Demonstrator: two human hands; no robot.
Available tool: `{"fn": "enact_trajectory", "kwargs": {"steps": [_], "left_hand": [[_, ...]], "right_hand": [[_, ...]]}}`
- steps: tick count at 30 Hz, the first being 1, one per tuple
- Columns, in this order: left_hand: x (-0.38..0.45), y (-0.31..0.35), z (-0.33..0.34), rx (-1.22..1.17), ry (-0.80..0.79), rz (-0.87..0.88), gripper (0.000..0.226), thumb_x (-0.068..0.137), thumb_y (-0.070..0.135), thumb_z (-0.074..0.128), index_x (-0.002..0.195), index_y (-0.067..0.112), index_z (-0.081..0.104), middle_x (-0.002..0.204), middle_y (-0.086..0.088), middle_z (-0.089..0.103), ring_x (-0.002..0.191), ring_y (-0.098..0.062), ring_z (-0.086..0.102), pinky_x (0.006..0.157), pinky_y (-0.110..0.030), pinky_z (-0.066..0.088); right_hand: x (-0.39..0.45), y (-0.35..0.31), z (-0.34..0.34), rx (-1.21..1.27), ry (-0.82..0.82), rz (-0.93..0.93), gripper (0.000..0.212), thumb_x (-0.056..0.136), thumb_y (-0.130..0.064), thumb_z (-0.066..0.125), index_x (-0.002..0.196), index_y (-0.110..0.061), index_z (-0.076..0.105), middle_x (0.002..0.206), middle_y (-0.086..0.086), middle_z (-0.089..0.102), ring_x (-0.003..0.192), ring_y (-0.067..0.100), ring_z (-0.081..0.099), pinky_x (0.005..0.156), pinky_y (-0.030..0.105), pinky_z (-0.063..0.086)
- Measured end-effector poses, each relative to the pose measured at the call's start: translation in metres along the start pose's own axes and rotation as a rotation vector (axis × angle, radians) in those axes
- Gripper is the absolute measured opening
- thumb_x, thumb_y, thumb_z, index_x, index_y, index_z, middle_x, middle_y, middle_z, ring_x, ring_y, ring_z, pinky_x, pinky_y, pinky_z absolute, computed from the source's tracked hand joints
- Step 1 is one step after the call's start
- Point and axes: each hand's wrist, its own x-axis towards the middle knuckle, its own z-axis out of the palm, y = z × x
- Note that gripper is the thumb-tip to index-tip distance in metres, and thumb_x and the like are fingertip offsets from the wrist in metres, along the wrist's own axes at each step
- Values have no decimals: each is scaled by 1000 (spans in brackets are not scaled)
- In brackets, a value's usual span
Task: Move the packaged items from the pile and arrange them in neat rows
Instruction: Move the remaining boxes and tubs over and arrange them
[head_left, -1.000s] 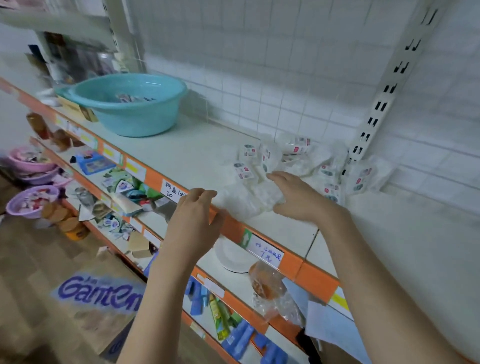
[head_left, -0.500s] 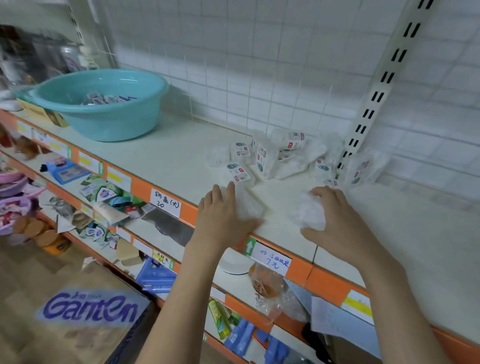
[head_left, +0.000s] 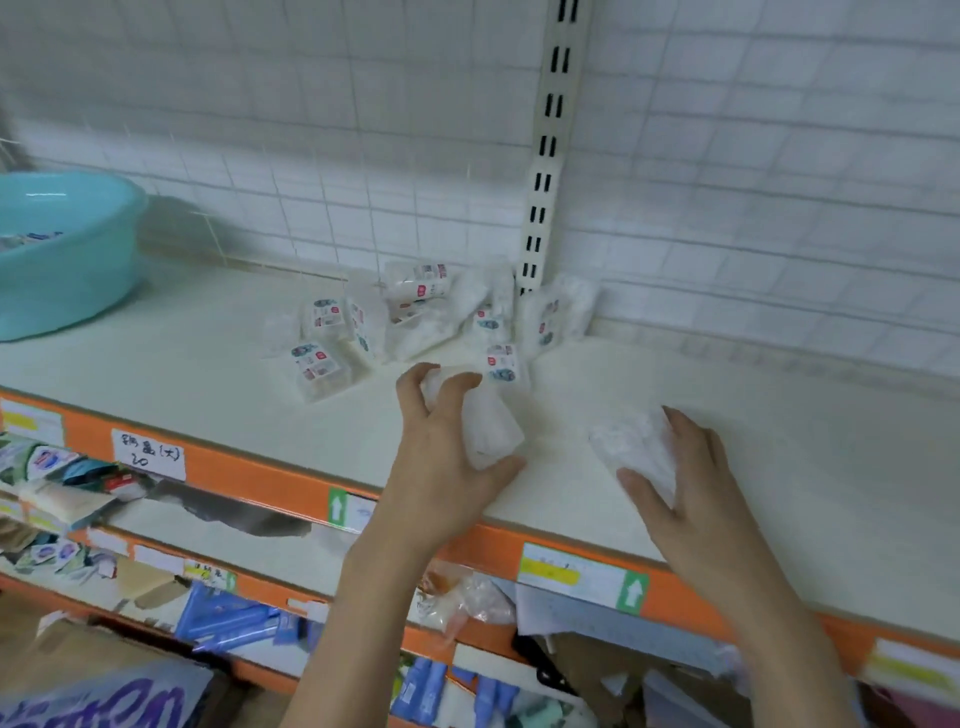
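My left hand (head_left: 447, 441) holds one soft white packet (head_left: 491, 421). My right hand (head_left: 680, 478) holds another packet (head_left: 631, 449), low in the frame. They look light and squishy, so I hold their sides gently.

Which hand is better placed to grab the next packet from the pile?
Left, probably. The left hand sits just before the pile, though it holds a packet; the right hand is farther away.

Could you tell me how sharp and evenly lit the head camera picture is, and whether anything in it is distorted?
Head view: soft throughout, so labels on the pile of packets are unreadable; wide-angle bending curves the shelf edge and wall tiles; lighting is flat, with a soft shadow beside the basin; white packets under the left hand and right hand nearly blend into the shelf.
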Motion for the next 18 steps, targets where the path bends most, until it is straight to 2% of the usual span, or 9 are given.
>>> {"fn": "enact_trajectory", "kwargs": {"steps": [2,3,5,6,8,10,12,14,18], "left_hand": [[-7,23,28,-82,25,35,63,73,43,72,124,19,45,130,0,18,113,4,29,85,0,26],[-11,36,42,-108,39,53,56,78,43,68,124,18,47,131,-1,21,102,10,37,80,1,28],[-20,64,74,-121,76,100,44,85,24,64,125,15,49,136,-8,24,83,14,47,71,3,32],[-25,80,90,-123,97,127,46,84,11,63,127,14,46,138,-11,23,87,19,45,70,4,32],[-37,110,124,-146,111,175,68,79,-6,62,136,17,33,139,-16,22,100,28,32,79,6,28],[-52,141,156,-203,99,156,82,77,-9,63,140,21,20,133,-12,34,108,12,36,90,-2,28],[-68,168,182,-186,108,185,71,76,-9,62,134,21,35,119,-5,49,103,-2,43,90,-3,29],[-80,188,203,-137,144,261,54,72,-10,59,114,21,46,103,2,53,92,-6,47,84,0,31],[-91,217,221,-155,129,284,46,68,-10,50,97,24,42,92,1,54,83,-9,50,73,-4,36]], "right_hand": [[-11,23,-29,-42,108,17,53,82,-14,66,129,-9,43,111,-2,37,99,10,42,83,13,28],[-17,35,-44,-66,163,25,48,79,-13,70,122,-8,49,108,-1,41,94,12,44,81,18,32],[-31,62,-77,-120,274,-8,38,72,-7,75,106,-6,57,99,1,46,87,17,48,75,25,35],[-38,76,-93,-141,315,-44,34,71,-4,74,101,-8,58,96,3,48,86,20,48,75,26,35],[-55,105,-125,-191,352,-117,29,71,-6,60,97,-18,54,97,8,51,91,24,47,79,26,34],[-72,130,-154,-211,365,-153,34,66,-15,43,97,-24,50,105,10,49,99,23,44,87,22,33],[-87,148,-178,-160,367,-158,36,66,-16,39,98,-25,50,111,7,43,105,15,40,93,8,28],[-98,163,-196,-110,360,-162,34,66,-15,38,98,-24,49,113,6,40,106,9,38,93,1,25],[-111,190,-221,-14,383,-138,27,66,-18,41,93,-20,44,112,4,40,106,5,40,88,-1,30]]}}
